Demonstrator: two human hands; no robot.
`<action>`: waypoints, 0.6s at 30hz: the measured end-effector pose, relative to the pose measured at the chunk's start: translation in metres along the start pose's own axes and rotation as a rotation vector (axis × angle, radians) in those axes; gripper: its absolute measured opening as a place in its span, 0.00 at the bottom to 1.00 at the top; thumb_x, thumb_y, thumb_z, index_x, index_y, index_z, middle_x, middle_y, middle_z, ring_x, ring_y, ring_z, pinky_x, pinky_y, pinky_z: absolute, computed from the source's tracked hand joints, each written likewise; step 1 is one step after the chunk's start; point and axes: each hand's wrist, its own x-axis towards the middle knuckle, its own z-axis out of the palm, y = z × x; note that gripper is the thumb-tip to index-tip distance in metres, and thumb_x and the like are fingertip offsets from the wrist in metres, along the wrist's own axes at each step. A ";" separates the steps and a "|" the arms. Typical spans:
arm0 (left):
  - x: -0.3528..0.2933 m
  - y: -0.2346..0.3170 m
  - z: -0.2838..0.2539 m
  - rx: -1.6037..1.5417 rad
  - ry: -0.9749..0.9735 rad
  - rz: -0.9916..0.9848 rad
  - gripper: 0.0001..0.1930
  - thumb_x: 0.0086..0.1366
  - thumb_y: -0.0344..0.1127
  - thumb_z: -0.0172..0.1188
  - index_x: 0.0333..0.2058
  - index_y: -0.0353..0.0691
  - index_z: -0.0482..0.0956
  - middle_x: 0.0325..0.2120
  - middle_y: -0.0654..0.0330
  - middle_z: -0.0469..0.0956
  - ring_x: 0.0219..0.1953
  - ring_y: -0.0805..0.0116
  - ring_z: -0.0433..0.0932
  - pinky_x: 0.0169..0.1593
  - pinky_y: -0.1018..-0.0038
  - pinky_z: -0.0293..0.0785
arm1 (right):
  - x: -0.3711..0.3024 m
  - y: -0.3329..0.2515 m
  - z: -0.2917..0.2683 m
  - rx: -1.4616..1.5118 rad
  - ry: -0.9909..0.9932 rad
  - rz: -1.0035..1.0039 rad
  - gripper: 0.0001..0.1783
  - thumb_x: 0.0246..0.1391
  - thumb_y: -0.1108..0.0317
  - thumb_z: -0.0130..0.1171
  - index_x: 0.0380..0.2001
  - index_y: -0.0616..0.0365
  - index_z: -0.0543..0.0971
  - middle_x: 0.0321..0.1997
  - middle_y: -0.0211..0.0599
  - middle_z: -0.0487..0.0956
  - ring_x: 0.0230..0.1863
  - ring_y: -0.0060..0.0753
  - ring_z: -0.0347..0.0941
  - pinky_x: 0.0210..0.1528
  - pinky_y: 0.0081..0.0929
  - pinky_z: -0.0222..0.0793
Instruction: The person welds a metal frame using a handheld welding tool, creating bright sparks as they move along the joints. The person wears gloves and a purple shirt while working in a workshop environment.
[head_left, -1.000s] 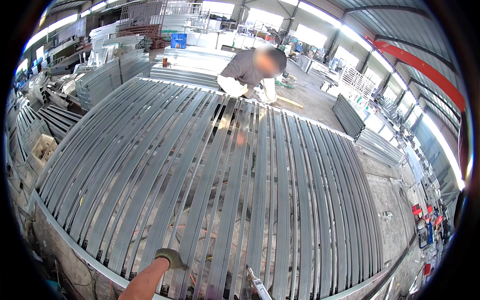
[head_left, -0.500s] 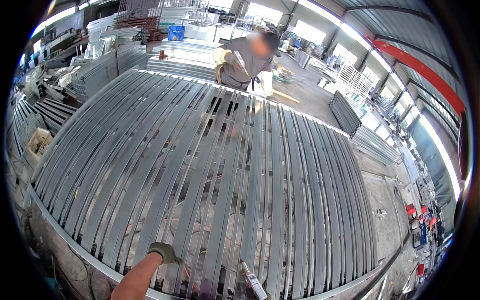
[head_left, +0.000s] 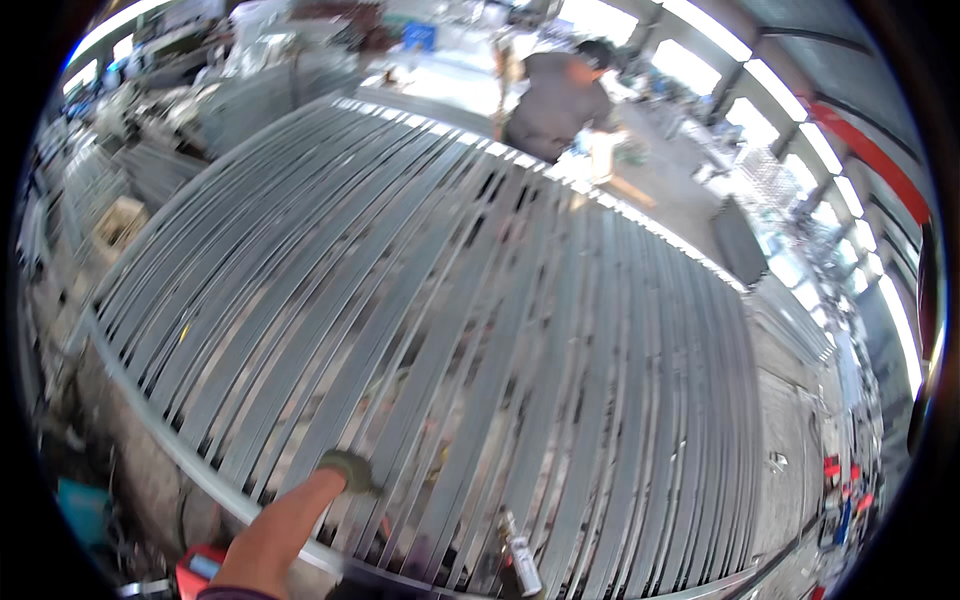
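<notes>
My left hand [head_left: 347, 468], in a dark green glove, lies on the flat grey metal bars [head_left: 385, 400] of a large slatted frame. Its fingers point right and look blurred; whether they curl round a bar is hard to see. At the lower middle, my right hand [head_left: 512, 582] is mostly hidden, with only a dark gloved part showing. It is closed on a white-and-silver torch-like tool [head_left: 520, 555], whose narrow metal tip points away from me above the bars. Gaps between the bars show cables and floor below.
Beyond the frame's far edge a person [head_left: 558, 105] in dark clothes stands turned to the right. Stacked metal profiles [head_left: 275, 100] rise at the far left, near a blue container [head_left: 419, 37]. A red box [head_left: 200, 570] sits by my left forearm. Tools [head_left: 850, 500] lie at right.
The whole view has shifted and blurred, bringing the red box into sight. The person across has turned away to the right. Both my hands stay near the frame's near edge, the tool still held.
</notes>
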 end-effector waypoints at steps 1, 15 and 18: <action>-0.007 0.005 -0.008 -0.013 -0.003 0.019 0.45 0.67 0.81 0.53 0.61 0.46 0.87 0.61 0.52 0.85 0.64 0.47 0.83 0.66 0.52 0.78 | -0.015 0.015 -0.004 -0.004 -0.013 0.004 0.16 0.78 0.61 0.58 0.62 0.54 0.80 0.49 0.26 0.84 0.45 0.23 0.81 0.45 0.28 0.80; -0.026 0.016 -0.021 -0.163 0.051 -0.062 0.38 0.60 0.73 0.70 0.52 0.44 0.92 0.51 0.48 0.90 0.54 0.47 0.88 0.59 0.53 0.83 | 0.004 -0.140 -0.068 -0.024 -0.882 -0.018 0.20 0.62 0.66 0.79 0.55 0.60 0.87 0.44 0.33 0.91 0.43 0.25 0.88 0.46 0.26 0.83; -0.024 0.018 -0.022 -0.153 0.076 -0.052 0.38 0.58 0.74 0.70 0.51 0.45 0.92 0.50 0.48 0.90 0.54 0.47 0.89 0.58 0.53 0.83 | 0.019 -0.151 -0.044 -0.055 -1.001 -0.147 0.21 0.64 0.66 0.77 0.57 0.59 0.86 0.49 0.35 0.91 0.47 0.25 0.88 0.48 0.27 0.84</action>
